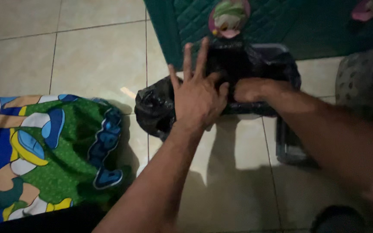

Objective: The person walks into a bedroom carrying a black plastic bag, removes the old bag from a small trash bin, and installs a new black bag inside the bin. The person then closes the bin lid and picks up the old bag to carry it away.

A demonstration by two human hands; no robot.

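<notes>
Hands work a black plastic bag (156, 108) over a dark bin (277, 56) on the tiled floor (100, 60). Left hand (197, 97) is spread flat, fingers fanned wide, palm pressing the bag's bunched left side, gripping nothing. Right hand (249, 89) is curled at the bin's near rim, seemingly pinching bag film, though low light hides the fingertips. Bag sits half in the bin, a crumpled lump hanging out to the left. Risk, as I judge it: thin film could tear against the rim, or slip loose from the flat palm. Cartoon-print cloth (39, 151) lies far left, a green quilted mat (277, 21) and small toy (229, 17) behind.
</notes>
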